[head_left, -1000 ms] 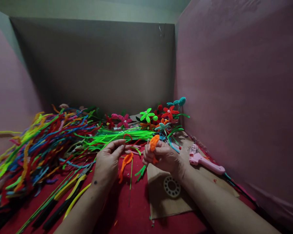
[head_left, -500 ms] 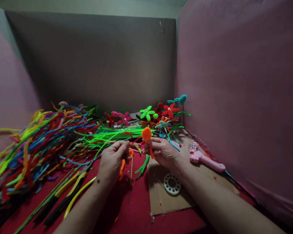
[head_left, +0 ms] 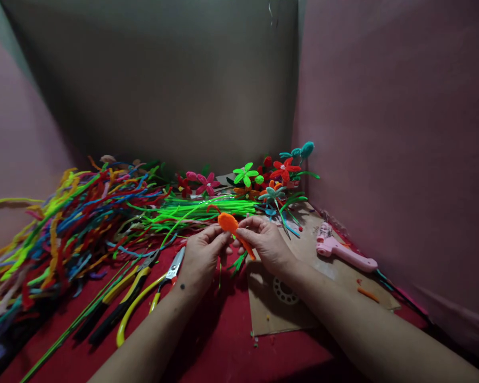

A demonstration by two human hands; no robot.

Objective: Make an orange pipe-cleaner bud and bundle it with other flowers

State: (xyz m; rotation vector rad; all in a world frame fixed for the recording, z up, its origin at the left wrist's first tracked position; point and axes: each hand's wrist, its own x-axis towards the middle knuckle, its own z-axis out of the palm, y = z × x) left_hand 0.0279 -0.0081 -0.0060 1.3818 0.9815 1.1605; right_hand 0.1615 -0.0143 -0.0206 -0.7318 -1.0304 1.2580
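Just above the red table, both hands hold an orange pipe-cleaner petal (head_left: 228, 222), a fuzzy rounded oval with a tail slanting down to the right. My left hand (head_left: 205, 250) pinches its lower left side between thumb and fingers. On the other side, my right hand (head_left: 268, 244) pinches it near the base, where the tail begins. The fingers hide part of the base. Scissors (head_left: 174, 266) with yellow handles lie beside my left wrist, partly covered by the forearm. Under my right forearm, a white ring with holes (head_left: 284, 291) rests on cardboard (head_left: 263, 314).
Loose multicoloured pipe cleaners (head_left: 64, 229) are heaped at left, with green stems (head_left: 207, 208) behind the hands. Finished pipe-cleaner flowers (head_left: 245, 174) stand at the back. Pliers (head_left: 122, 298) lie left; a pink glue gun (head_left: 345, 252) and an orange scrap (head_left: 368, 294) lie right.
My left hand has come right and up to grip the petal; the orange strip that hung from it is gone from there. The petal has tilted left. An orange scrap now shows on the cardboard.
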